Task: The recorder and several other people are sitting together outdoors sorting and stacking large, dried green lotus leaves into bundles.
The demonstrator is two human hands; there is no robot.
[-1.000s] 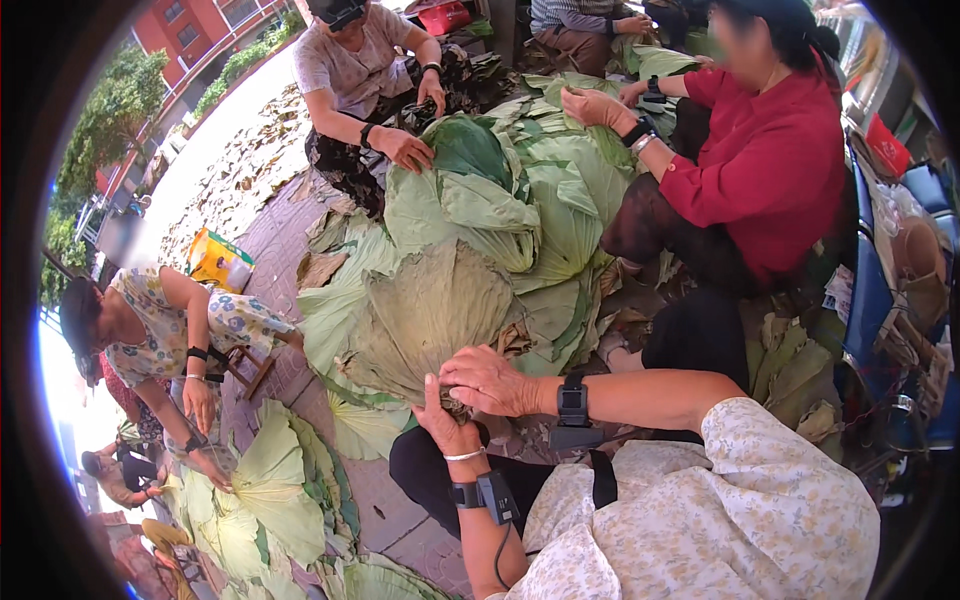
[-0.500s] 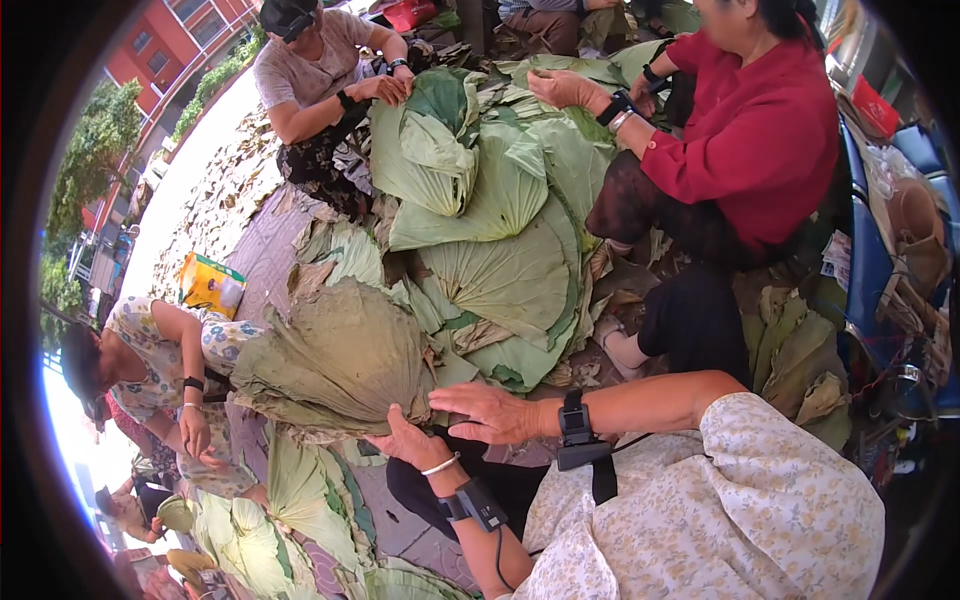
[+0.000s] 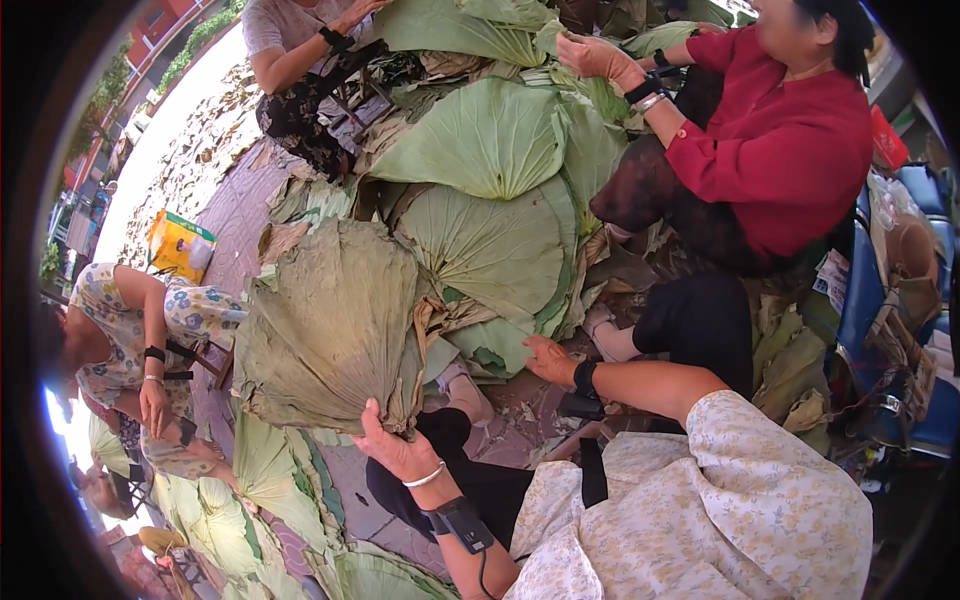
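My left hand (image 3: 397,450) grips the lower pointed end of a stack of folded, dried brownish-green lotus leaves (image 3: 325,320), thumb on top, the fan spreading up and to the left. My right hand (image 3: 552,360) is stretched out to the right, its fingers closed at the edge of a green lotus leaf (image 3: 490,343) low in the pile. Above that lie a wide folded pale-green lotus leaf (image 3: 490,255) and a brighter green lotus leaf (image 3: 480,135). A white bangle is on my left wrist; both wrists carry dark straps.
A person in red (image 3: 770,160) sits at the right, hands on leaves. Another person (image 3: 300,60) handles leaves at the far left; one in a floral top (image 3: 120,310) sits at the left. More leaves (image 3: 290,480) lie lower left, beside a yellow bag (image 3: 180,245) and blue chairs (image 3: 860,290).
My right hand has left the dried leaf stack and reached right to the green leaf pile. My left hand still holds the stack, now more upright. The view has shifted.
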